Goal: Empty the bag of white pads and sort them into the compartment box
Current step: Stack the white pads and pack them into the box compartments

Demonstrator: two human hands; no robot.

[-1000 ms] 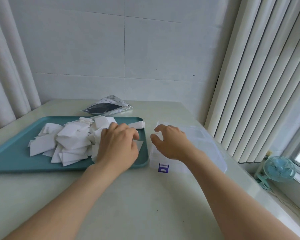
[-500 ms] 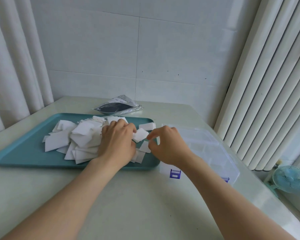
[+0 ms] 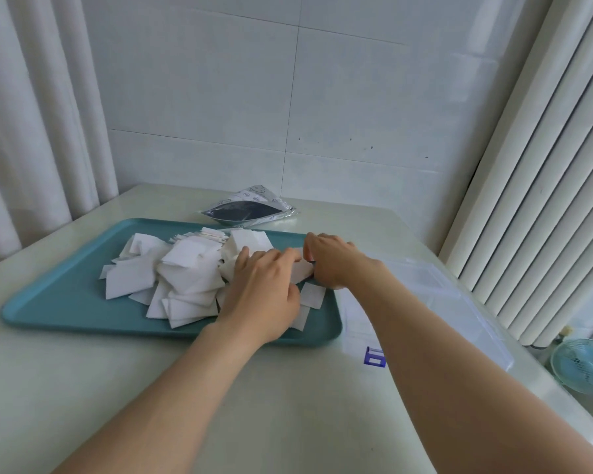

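Observation:
A heap of white pads [image 3: 172, 271] lies on a teal tray [image 3: 59, 302]. Both hands meet over the tray's right part. My left hand [image 3: 264, 292] rests on the pads with its fingers curled round a few of them. My right hand [image 3: 332, 261] pinches a white pad [image 3: 303, 271] held between the two hands. Loose pads [image 3: 312, 295] lie under the hands. The flattened bag [image 3: 250, 208], silver with a dark window, lies behind the tray. The clear compartment box [image 3: 459, 309] with a purple latch [image 3: 375, 356] stands right of the tray, partly hidden by my right forearm.
The pale table [image 3: 117, 388] ends in a tiled wall at the back. Curtains hang at the left and pleated blinds at the right. A small blue fan [image 3: 584, 364] sits low beyond the table's right edge.
My right hand has moved left from the box onto the tray and taken hold of a pad beside my left hand. The left hand has lifted pads from the heap.

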